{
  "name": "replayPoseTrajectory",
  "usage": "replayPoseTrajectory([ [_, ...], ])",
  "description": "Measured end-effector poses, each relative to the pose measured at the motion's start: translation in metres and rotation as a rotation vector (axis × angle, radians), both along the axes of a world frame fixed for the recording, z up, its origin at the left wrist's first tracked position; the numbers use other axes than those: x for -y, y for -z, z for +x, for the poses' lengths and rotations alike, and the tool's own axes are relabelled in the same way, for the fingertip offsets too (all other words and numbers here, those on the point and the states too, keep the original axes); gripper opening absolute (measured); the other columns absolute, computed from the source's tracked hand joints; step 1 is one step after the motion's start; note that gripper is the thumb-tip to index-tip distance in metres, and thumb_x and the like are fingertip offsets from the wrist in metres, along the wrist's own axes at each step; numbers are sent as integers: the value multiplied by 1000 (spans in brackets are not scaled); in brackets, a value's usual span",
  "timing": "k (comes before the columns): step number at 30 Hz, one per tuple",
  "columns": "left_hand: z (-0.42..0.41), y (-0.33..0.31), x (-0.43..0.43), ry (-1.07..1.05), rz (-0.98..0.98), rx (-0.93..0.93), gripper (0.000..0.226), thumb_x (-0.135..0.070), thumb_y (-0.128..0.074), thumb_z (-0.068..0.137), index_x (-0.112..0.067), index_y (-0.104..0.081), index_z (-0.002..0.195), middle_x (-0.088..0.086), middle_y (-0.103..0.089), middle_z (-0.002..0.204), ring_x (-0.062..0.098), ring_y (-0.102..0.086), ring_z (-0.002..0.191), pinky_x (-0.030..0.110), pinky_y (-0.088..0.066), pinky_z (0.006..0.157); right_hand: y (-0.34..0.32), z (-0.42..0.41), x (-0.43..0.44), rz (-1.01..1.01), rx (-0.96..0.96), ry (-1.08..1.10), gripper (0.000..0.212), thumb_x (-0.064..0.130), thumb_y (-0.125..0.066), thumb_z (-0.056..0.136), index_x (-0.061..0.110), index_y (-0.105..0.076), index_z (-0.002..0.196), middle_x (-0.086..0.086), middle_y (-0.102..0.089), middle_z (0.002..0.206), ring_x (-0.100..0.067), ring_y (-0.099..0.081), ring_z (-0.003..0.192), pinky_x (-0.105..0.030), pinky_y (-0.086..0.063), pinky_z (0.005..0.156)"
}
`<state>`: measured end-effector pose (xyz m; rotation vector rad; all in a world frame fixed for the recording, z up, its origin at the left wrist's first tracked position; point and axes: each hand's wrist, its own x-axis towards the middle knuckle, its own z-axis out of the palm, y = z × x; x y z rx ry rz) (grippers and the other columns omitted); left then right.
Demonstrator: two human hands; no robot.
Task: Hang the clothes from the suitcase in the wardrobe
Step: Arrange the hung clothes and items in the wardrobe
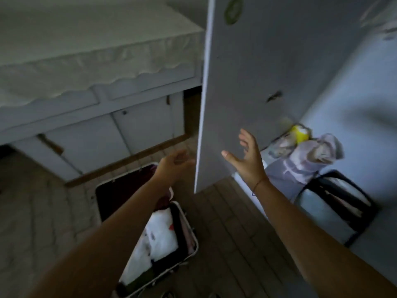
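there's a bed with a scalloped white cover, drawers underneath, plus tiled floor

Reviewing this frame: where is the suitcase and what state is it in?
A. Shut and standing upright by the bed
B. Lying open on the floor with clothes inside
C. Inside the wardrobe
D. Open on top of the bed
B: the suitcase lies open on the floor, below the left hand, with a white garment showing inside it; neither hand holds anything.
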<state>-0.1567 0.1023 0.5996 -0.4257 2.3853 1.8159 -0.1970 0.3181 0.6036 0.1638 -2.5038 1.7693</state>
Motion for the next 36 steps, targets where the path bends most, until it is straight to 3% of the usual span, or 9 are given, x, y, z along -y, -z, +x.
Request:
replayPoseTrajectory([
  [3,35,28,68,-120,-31,58,48,-20,-77,77,-11,-61,121,6,-68,107,21,-66,99,34,-50,95,37,19,54,-11,124,-107,73,13,-75,77,12,-36,138,-7,-44,139,-16,-44,123,-20,-36,97],
  [6,74,66,131,-224,-32,139,52,-22,-75,80,-11,-56,127,1,-64,108,13,-62,95,20,-50,84,84,39,111,25,224,-172,69,15,-77,75,10,-42,135,-9,-48,135,-17,-47,121,-30,-40,102],
  [9,108,123,185,-280,-48,246,55,-31,-73,82,-15,-53,130,-4,-62,111,9,-61,97,12,-44,70,141,60,164,50,339,-230,67,21,-77,75,15,-44,133,-7,-50,135,-18,-48,122,-29,-39,99],
  [12,129,191,216,-343,-17,321,58,-32,-74,81,-14,-53,132,-1,-64,114,16,-62,106,25,-46,86,206,72,199,67,409,-269,63,19,-76,76,18,-45,131,-1,-51,130,-15,-47,120,-22,-40,97],
  [15,144,264,223,-392,22,379,55,-35,-73,81,-16,-55,129,-1,-64,117,13,-61,104,27,-45,88,276,78,218,115,479,-332,62,17,-75,78,16,-44,133,2,-49,129,-13,-45,122,-5,-42,82],
  [19,156,363,212,-428,135,464,53,-36,-70,83,-18,-54,130,-3,-62,119,10,-57,106,24,-39,86,371,77,233,205,545,-340,68,21,-76,77,13,-43,135,-5,-48,135,-17,-46,124,-25,-37,98],
  [27,148,550,172,-492,259,542,57,-42,-65,85,-15,-51,133,-2,-60,124,8,-55,100,13,-43,75,557,75,237,316,658,-311,75,31,-73,79,13,-36,141,-3,-38,146,-18,-37,134,-27,-32,103],
  [32,139,633,140,-541,340,545,59,-41,-64,86,-10,-49,134,4,-56,128,17,-53,119,25,-40,90,633,65,248,496,546,-461,84,41,-72,78,16,-29,146,-1,-30,152,-17,-29,139,-30,-27,110],
  [36,142,670,129,-655,359,467,41,-43,-64,86,-7,-60,108,1,-59,93,13,-57,86,17,-43,68,666,39,283,604,329,-675,84,42,-72,77,13,-32,144,-5,-34,150,-19,-28,140,-33,-24,115],
])
